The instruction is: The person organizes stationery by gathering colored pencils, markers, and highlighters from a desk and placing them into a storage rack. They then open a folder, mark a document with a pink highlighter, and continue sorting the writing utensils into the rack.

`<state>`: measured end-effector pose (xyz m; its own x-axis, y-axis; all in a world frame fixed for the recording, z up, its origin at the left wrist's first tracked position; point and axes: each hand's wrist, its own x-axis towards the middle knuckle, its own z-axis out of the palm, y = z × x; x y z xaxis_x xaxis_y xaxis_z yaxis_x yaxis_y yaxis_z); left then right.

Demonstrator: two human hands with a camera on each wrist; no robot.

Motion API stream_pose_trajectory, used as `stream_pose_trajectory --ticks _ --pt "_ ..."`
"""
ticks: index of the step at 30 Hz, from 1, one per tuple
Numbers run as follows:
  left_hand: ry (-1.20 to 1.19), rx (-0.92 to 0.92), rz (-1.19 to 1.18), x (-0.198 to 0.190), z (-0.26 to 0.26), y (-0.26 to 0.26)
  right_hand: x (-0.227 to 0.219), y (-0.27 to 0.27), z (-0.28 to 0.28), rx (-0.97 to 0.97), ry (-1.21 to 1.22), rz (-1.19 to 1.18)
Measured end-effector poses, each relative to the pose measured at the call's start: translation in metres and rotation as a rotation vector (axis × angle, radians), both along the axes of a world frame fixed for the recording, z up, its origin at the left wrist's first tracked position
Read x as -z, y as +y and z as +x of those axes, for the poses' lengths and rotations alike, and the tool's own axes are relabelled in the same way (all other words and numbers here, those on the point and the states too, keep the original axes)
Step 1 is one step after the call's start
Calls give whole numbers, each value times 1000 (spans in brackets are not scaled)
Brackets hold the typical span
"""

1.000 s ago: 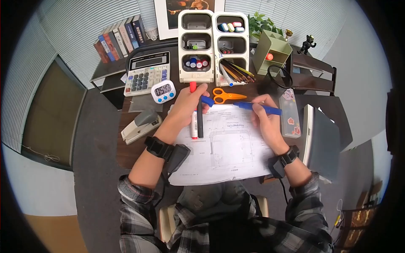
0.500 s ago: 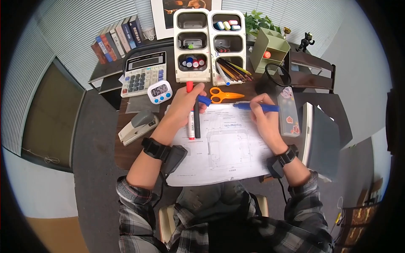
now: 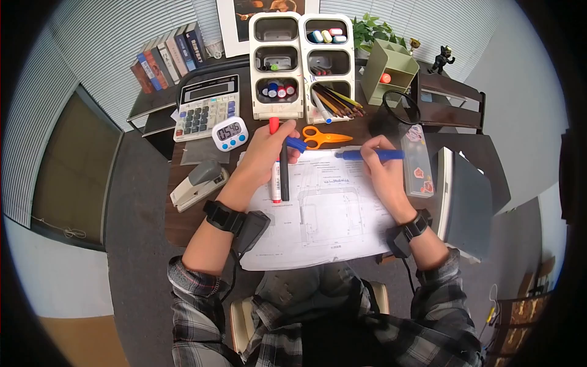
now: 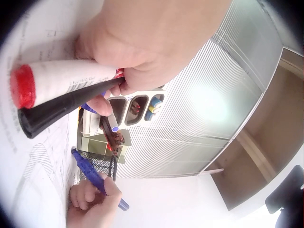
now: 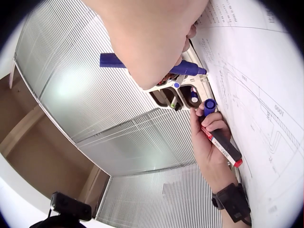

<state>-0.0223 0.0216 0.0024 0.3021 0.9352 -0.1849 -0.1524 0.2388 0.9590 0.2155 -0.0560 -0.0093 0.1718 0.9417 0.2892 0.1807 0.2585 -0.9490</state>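
Note:
My left hand [image 3: 260, 160] holds a white marker with red ends [image 3: 276, 183] and a black marker [image 3: 285, 182] side by side, plus a blue cap [image 3: 296, 145] that sticks out by the fingertips. Over the printed drawing sheet [image 3: 324, 248], my right hand [image 3: 388, 180] pinches an uncapped blue marker [image 3: 391, 154]. Its tip points left, close to the sheet's top edge in the head view. In the right wrist view that blue marker [image 5: 190, 69] is partly hidden behind the hand. Blue handwriting [image 3: 336, 181] shows on the sheet above the printed plan.
Orange scissors [image 3: 324, 138] lie just beyond the sheet. Behind stand white organizers [image 3: 278, 115] holding pens and markers. A timer [image 3: 230, 134], calculator [image 3: 208, 115] and stapler [image 3: 200, 183] are on the left; a mesh cup [image 3: 391, 119], clear pencil case [image 3: 418, 162] and dark binder [image 3: 468, 205] on the right.
The head view has shifted slightly, and the timer has gone from 05:47 to 05:46. Both hands keep their holds; the blue marker's tip stays near the sheet's top edge with little movement.

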Motion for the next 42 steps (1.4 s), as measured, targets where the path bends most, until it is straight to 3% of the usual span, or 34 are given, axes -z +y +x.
stream_pose_trajectory --ticks 5,15,21,23,29,42 --pt "10 0 -3 0 0 1 -4 0 0 169 21 -56" --pt "-19 27 -4 4 -2 3 -3 0 1 177 22 -53" --pt "-93 71 0 2 -3 1 -5 -3 4 64 94 9" --pt "-103 53 7 -5 0 -1 -13 -6 3 -66 189 -82" --pt "-227 55 19 -4 -3 0 -15 -9 0 -266 286 -38" --pt "-252 98 2 0 2 -2 -7 -7 5 -297 264 35"
